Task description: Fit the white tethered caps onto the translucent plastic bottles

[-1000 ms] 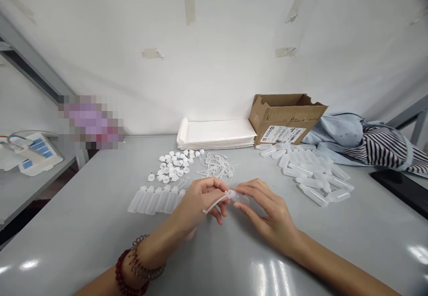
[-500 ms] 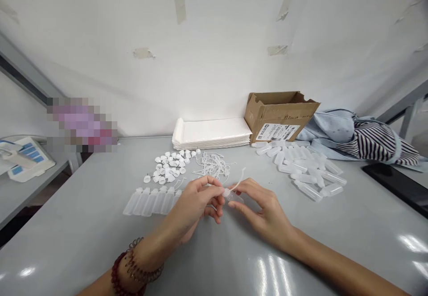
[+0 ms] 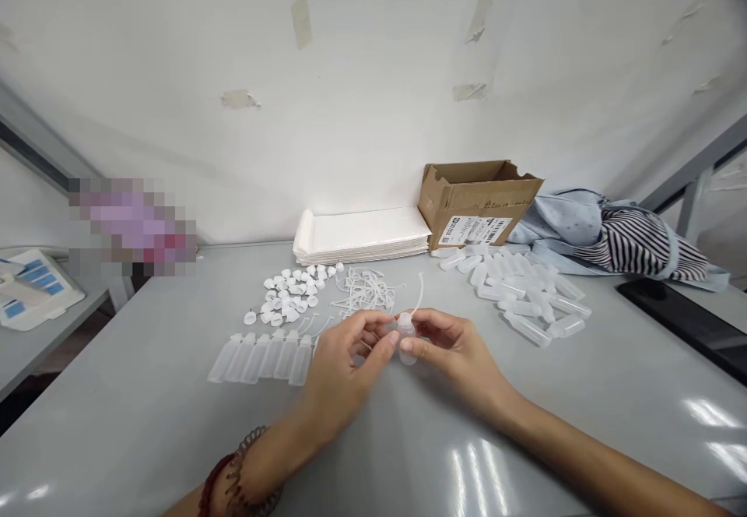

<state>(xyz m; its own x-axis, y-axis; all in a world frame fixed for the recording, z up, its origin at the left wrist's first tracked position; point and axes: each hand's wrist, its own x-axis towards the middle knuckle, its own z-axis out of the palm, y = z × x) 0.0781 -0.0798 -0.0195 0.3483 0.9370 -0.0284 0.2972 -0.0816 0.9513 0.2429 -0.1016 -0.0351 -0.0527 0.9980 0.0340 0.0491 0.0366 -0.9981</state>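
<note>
A small translucent plastic bottle [image 3: 408, 352] stands nearly upright between my hands, with a white cap [image 3: 405, 319] on its neck and a thin white tube rising from the top. My right hand [image 3: 452, 346] is closed around its right side, thumb across the front. My left hand [image 3: 355, 357] has its thumb and curled fingers at the bottle's left side, just under the cap. Left of my left hand, several clear bottles [image 3: 257, 359] lie in a row. Behind them are loose white caps [image 3: 290, 295] and a tangle of thin white tubes [image 3: 365, 291].
More clear bottles [image 3: 519, 287] lie piled at the right. Behind stand a stack of white padded envelopes [image 3: 365, 235] and an open cardboard box [image 3: 482, 202]. Folded cloth [image 3: 612, 233] and a black phone [image 3: 682, 326] are at the far right.
The bottle has turned more upright, its tube now pointing up. My left fingers have moved from pinching the cap to the bottle's side. The view has shifted slightly right.
</note>
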